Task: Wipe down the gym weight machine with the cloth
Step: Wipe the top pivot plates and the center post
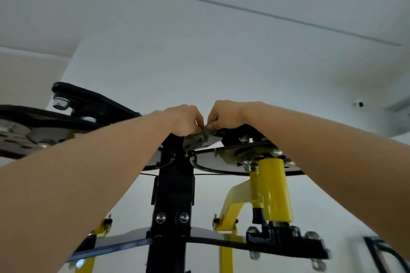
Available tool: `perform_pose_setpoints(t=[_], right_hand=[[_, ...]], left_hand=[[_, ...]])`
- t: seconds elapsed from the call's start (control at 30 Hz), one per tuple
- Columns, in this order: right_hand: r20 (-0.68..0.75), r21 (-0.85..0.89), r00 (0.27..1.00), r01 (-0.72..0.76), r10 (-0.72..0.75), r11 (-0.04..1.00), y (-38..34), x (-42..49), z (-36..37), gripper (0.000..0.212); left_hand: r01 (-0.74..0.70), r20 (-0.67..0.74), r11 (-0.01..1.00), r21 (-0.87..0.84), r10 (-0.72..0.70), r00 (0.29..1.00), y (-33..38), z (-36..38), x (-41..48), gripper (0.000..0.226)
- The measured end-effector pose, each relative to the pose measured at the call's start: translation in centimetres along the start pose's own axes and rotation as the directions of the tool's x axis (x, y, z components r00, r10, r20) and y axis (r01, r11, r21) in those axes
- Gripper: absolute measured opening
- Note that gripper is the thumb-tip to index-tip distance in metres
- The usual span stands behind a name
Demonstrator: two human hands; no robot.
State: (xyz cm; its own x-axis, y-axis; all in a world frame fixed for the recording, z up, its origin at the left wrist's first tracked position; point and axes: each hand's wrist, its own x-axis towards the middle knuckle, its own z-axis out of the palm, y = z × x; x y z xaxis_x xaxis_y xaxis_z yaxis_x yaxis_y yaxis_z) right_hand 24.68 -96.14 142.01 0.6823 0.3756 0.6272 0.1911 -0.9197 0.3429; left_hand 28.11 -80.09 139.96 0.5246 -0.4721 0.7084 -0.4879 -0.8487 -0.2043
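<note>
Both bare forearms reached up from the bottom corners and met at the top of the weight machine (pixel 172 195). Lower down, a black curved bar (pixel 124 247) crossed the machine's black upright post, with yellow struts (pixel 226 255) behind it and a yellow cylinder (pixel 274 193) just right of the post. Above these, round black plates (pixel 224 169) with bolts spread out on both sides of the post's top edge. The left hand (pixel 183 121) and the right hand (pixel 224 116) sat knuckle to knuckle there, fingers curled, each pinching the grey cloth (pixel 198 139). It hung bunched between them, against the top of the post. Beyond the hands lay open room: a plain white wall and ceiling (pixel 199 29), with a small camera (pixel 359 104) mounted far right.
</note>
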Motion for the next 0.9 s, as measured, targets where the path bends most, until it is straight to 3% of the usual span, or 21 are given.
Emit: perform_pose_setpoints(t=[0.17, 0.43, 0.73, 0.9], right_hand=[[-0.039, 0.077, 0.998, -0.047, 0.05, 0.996, 3.0, -3.0, -1.2, 0.023], [-0.116, 0.353, 0.98, -0.113, 0.163, 0.929, 7.4, -8.3, -3.0, 0.017], [-0.137, 0.56, 0.941, -0.184, 0.31, 0.808, 12.2, -13.4, -3.1, 0.016], [-0.215, 0.555, 0.914, -0.175, 0.344, 0.813, 12.8, -14.9, -3.4, 0.012]], left_hand=[[-0.094, -0.079, 0.977, -0.192, 0.08, 0.994, 2.0, 1.1, 1.1, 0.025], [-0.184, -0.176, 0.853, -0.489, 0.11, 0.978, 6.5, 1.2, 1.5, 0.031], [-0.303, -0.254, 0.862, -0.407, 0.212, 0.944, 12.0, 0.2, 2.4, 0.029], [-0.376, -0.368, 0.86, -0.346, 0.244, 0.897, 13.3, 0.5, 2.6, 0.028]])
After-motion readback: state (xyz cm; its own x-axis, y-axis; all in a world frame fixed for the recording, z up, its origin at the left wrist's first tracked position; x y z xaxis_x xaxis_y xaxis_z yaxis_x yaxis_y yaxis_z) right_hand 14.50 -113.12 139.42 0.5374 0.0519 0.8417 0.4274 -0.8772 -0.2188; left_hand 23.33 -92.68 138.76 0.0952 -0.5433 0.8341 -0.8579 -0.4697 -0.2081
